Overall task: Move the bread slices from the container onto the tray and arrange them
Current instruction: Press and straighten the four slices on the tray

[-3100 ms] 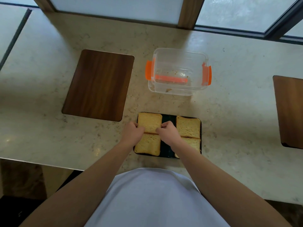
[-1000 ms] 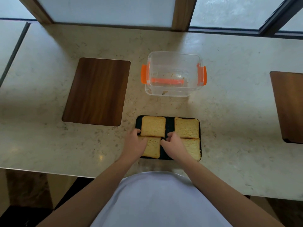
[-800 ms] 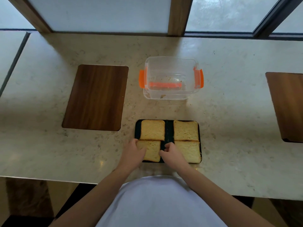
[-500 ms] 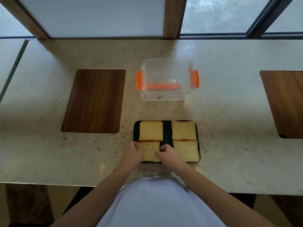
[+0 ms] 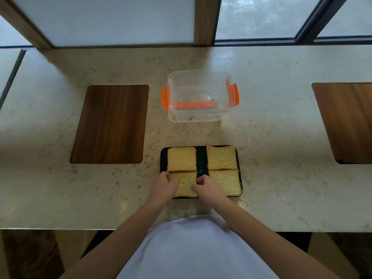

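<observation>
Both hands pinch the tan, square near-left bread slice (image 5: 186, 185) on the black rectangular tray (image 5: 201, 158): left hand (image 5: 164, 187) at its left edge, right hand (image 5: 207, 188) at its right. Squeezing harder could buckle or tear it, or nudge the touching far-left slice (image 5: 181, 159) askew.

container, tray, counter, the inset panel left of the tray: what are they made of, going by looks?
Container: clear glossy plastic, see-through walls, orange clips.
Tray: dark and flat with a low rim; plastic or coated metal, cannot tell.
Counter: pale veined stone or stone-look, polished, reflecting the window light.
Inset panel: dark wood or wood-grain laminate, matte, straight grain lines.
</observation>
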`<move>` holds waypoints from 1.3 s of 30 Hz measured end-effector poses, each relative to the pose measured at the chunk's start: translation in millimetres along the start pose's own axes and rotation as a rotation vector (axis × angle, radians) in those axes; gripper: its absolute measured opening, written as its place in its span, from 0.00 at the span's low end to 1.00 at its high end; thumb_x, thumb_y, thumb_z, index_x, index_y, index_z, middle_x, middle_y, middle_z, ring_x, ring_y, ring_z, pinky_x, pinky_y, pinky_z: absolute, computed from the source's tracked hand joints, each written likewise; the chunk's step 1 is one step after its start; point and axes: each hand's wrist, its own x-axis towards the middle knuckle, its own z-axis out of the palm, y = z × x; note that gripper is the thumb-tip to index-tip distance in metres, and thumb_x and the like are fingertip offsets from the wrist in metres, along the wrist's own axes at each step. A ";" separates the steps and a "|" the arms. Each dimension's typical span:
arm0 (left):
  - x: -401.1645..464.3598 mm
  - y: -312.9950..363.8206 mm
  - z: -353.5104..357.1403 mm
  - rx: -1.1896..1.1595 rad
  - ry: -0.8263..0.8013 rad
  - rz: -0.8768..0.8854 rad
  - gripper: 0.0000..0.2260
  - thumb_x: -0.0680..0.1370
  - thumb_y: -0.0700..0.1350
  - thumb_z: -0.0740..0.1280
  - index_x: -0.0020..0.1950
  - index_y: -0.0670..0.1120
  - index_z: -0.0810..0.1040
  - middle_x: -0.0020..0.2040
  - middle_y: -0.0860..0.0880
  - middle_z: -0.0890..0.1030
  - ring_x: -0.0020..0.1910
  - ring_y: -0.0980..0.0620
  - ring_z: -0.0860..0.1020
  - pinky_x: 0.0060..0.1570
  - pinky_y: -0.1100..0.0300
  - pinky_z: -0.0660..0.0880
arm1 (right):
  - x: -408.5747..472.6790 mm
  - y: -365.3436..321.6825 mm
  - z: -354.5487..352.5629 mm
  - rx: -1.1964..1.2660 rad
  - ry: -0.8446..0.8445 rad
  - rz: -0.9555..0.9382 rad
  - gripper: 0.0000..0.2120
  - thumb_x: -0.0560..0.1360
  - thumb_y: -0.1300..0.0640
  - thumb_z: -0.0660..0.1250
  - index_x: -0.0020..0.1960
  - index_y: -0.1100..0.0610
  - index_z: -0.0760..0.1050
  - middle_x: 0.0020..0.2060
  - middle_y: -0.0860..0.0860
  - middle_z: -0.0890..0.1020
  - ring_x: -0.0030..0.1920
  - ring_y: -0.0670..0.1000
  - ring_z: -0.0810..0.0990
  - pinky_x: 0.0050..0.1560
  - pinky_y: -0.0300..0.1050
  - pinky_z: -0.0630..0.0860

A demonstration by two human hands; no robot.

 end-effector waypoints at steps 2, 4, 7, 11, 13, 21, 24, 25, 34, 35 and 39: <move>0.9 -1.6 0.2 -0.002 0.000 0.007 0.24 0.78 0.48 0.66 0.72 0.42 0.69 0.65 0.44 0.74 0.58 0.50 0.73 0.51 0.56 0.70 | 1.0 -0.5 0.4 -0.008 0.005 -0.002 0.22 0.74 0.50 0.66 0.66 0.55 0.70 0.46 0.46 0.77 0.43 0.45 0.78 0.37 0.41 0.75; 1.3 -2.7 0.2 0.002 0.005 0.015 0.23 0.77 0.47 0.66 0.70 0.42 0.70 0.62 0.46 0.75 0.55 0.52 0.73 0.49 0.58 0.70 | 2.2 -1.7 0.9 -0.017 0.013 0.000 0.23 0.74 0.50 0.66 0.67 0.55 0.70 0.46 0.46 0.77 0.43 0.45 0.78 0.37 0.41 0.75; 0.4 -1.9 1.6 -0.021 0.023 0.018 0.21 0.77 0.46 0.66 0.69 0.43 0.70 0.54 0.53 0.73 0.47 0.57 0.72 0.41 0.63 0.67 | 5.0 -1.9 2.2 -0.032 0.002 0.001 0.22 0.74 0.50 0.66 0.66 0.55 0.71 0.46 0.46 0.77 0.43 0.45 0.78 0.36 0.41 0.74; 0.3 1.4 0.7 -0.059 0.056 0.005 0.25 0.76 0.45 0.66 0.72 0.43 0.66 0.49 0.60 0.71 0.38 0.64 0.70 0.32 0.66 0.64 | 7.4 -2.4 2.6 -0.040 0.007 0.005 0.24 0.74 0.51 0.66 0.68 0.57 0.69 0.48 0.51 0.79 0.44 0.48 0.78 0.34 0.42 0.72; 1.0 3.6 -0.7 -0.049 0.039 0.002 0.28 0.77 0.45 0.65 0.76 0.43 0.62 0.49 0.60 0.70 0.38 0.65 0.69 0.33 0.66 0.65 | 9.1 -4.1 1.0 0.001 0.044 0.001 0.27 0.75 0.52 0.67 0.71 0.58 0.65 0.45 0.50 0.78 0.40 0.46 0.78 0.32 0.42 0.72; 5.2 18.8 -5.6 -0.063 -0.012 -0.016 0.10 0.75 0.44 0.64 0.56 0.44 0.74 0.43 0.49 0.76 0.37 0.52 0.75 0.33 0.57 0.69 | 17.6 -22.2 -9.5 -0.041 0.039 -0.044 0.32 0.75 0.52 0.64 0.77 0.56 0.61 0.44 0.45 0.76 0.39 0.44 0.77 0.32 0.41 0.73; 6.0 20.0 -5.9 -0.067 -0.014 -0.013 0.06 0.74 0.43 0.65 0.49 0.43 0.75 0.38 0.48 0.74 0.33 0.53 0.72 0.31 0.58 0.66 | 17.4 -23.9 -9.4 -0.070 0.022 -0.046 0.31 0.73 0.51 0.63 0.75 0.55 0.64 0.54 0.52 0.78 0.42 0.48 0.79 0.30 0.40 0.70; 5.8 20.4 -6.1 -0.071 -0.014 -0.013 0.06 0.74 0.43 0.65 0.50 0.44 0.74 0.39 0.48 0.75 0.33 0.53 0.73 0.31 0.58 0.66 | 17.7 -23.7 -9.3 -0.073 0.022 -0.046 0.31 0.73 0.50 0.63 0.75 0.55 0.65 0.56 0.53 0.77 0.43 0.49 0.79 0.30 0.40 0.69; 6.2 20.9 -8.7 -0.044 -0.045 0.013 0.08 0.75 0.43 0.64 0.49 0.39 0.76 0.46 0.42 0.75 0.37 0.50 0.73 0.32 0.57 0.66 | 18.7 -21.9 -8.8 -0.075 0.030 -0.050 0.30 0.73 0.50 0.63 0.74 0.54 0.65 0.55 0.52 0.77 0.43 0.47 0.79 0.33 0.41 0.70; 6.4 20.6 -8.8 -0.039 -0.049 0.020 0.09 0.75 0.43 0.64 0.50 0.38 0.77 0.47 0.41 0.76 0.37 0.50 0.73 0.33 0.57 0.66 | 18.4 -21.5 -8.9 -0.076 0.037 -0.050 0.30 0.73 0.50 0.63 0.74 0.54 0.65 0.54 0.51 0.77 0.43 0.47 0.78 0.33 0.41 0.71; 5.2 19.6 -8.6 -0.052 -0.038 0.045 0.06 0.75 0.42 0.64 0.48 0.41 0.76 0.44 0.37 0.79 0.35 0.50 0.73 0.33 0.56 0.68 | 18.5 -21.7 -9.5 -0.060 0.031 -0.052 0.30 0.74 0.50 0.64 0.74 0.54 0.65 0.56 0.52 0.77 0.44 0.47 0.79 0.34 0.41 0.72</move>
